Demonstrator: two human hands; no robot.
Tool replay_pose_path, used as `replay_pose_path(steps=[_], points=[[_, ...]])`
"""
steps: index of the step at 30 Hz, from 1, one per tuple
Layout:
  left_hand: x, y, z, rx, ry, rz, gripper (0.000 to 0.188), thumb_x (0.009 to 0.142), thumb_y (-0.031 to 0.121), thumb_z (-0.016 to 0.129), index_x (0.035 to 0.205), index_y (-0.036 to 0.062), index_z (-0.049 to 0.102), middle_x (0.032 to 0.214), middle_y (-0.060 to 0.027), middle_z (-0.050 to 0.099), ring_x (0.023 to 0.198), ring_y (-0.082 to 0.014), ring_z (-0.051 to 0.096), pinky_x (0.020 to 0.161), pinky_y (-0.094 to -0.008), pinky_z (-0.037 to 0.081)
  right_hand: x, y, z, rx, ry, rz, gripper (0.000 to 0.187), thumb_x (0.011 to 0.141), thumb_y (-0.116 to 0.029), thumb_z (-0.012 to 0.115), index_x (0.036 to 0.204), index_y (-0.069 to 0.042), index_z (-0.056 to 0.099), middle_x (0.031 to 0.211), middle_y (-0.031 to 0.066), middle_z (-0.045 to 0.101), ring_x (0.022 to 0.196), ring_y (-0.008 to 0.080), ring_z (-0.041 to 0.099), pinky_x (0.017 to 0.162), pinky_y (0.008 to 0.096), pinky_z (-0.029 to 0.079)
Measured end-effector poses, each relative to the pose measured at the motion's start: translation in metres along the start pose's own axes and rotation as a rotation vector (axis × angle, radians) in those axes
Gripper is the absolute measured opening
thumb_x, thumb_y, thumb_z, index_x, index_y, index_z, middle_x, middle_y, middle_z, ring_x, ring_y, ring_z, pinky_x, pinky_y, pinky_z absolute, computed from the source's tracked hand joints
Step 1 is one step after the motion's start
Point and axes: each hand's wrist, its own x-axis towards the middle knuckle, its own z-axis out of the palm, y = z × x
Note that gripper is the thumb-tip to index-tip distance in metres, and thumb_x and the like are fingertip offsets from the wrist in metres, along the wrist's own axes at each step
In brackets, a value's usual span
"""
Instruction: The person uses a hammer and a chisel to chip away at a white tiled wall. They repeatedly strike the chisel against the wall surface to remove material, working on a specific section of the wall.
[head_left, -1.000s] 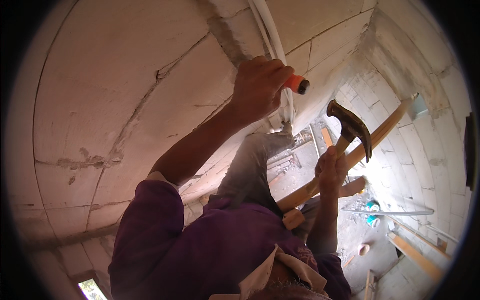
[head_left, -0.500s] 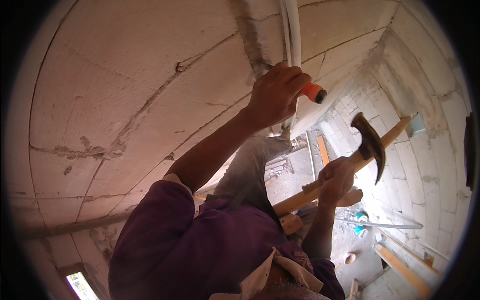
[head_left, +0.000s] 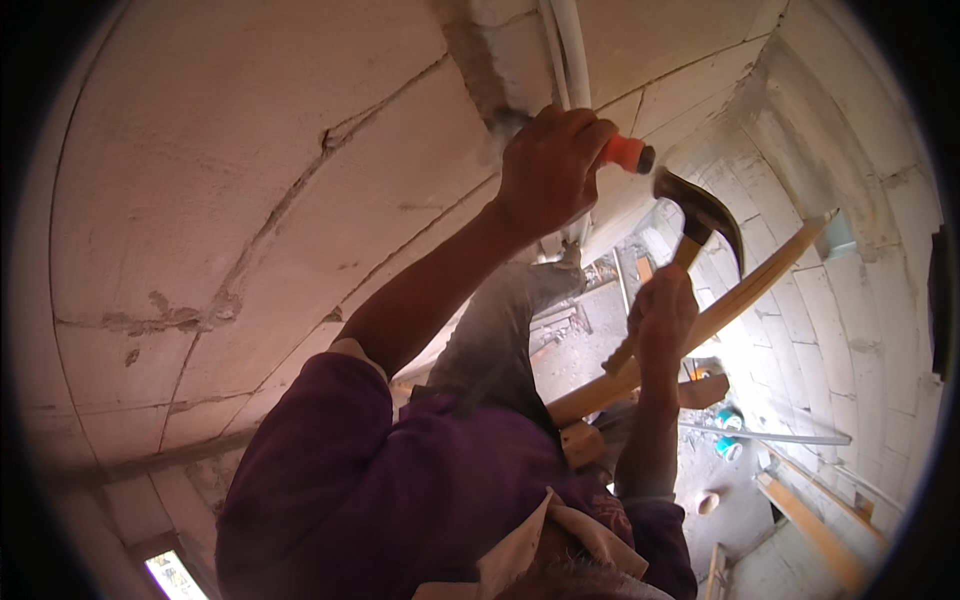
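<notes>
My left hand (head_left: 553, 175) is closed around a chisel (head_left: 625, 153) with an orange handle and a dark butt end. Its dark blade points at a rough groove (head_left: 478, 75) cut into the pale block wall; dust blurs the tip. My right hand (head_left: 662, 305) grips the wooden handle of a claw hammer (head_left: 700, 210). The hammer's striking face is close to the chisel's butt, with a small gap between them. Beside the groove, white pipes (head_left: 572, 60) run along the wall.
A long timber (head_left: 765, 275) slants behind my right hand. Below lie a rubble-strewn floor (head_left: 590, 340), a grey bar (head_left: 770, 436), teal-and-white containers (head_left: 728, 437) and wooden planks (head_left: 815, 530). A block wall (head_left: 840, 350) stands at the right.
My right hand has raised the hammer up and left, bringing its head near the chisel's butt. My left hand keeps the chisel at the groove; its butt sits slightly higher.
</notes>
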Motion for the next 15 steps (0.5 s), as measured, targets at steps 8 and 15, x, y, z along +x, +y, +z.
replay_pose_path(steps=[8, 15], points=[[0.005, -0.004, 0.002, 0.024, -0.072, -0.055, 0.026, 0.073, 0.003, 0.069, 0.098, 0.0071, 0.062, 0.092, -0.0086, 0.063, 0.086, -0.0288, 0.062, 0.072, -0.0399, 0.050, 0.024, 0.017, -0.001, -0.356, -0.203, -0.073, 0.036, 0.101, -0.038, 0.045, 0.078, -0.011, 0.046, 0.054, -0.0050, 0.037, 0.039, 0.0048, 0.031, 0.035, 0.0218, 0.026], [0.007, -0.002, -0.017, -0.022, -0.081, -0.029, 0.030, 0.069, 0.001, 0.072, 0.097, 0.0055, 0.064, 0.092, -0.0098, 0.065, 0.085, -0.0280, 0.063, 0.073, -0.0380, 0.051, 0.022, -0.007, 0.004, 0.050, -0.101, 0.159, 0.032, 0.102, -0.033, 0.047, 0.079, -0.011, 0.046, 0.055, -0.0032, 0.040, 0.039, 0.0055, 0.036, 0.035, 0.0215, 0.028]])
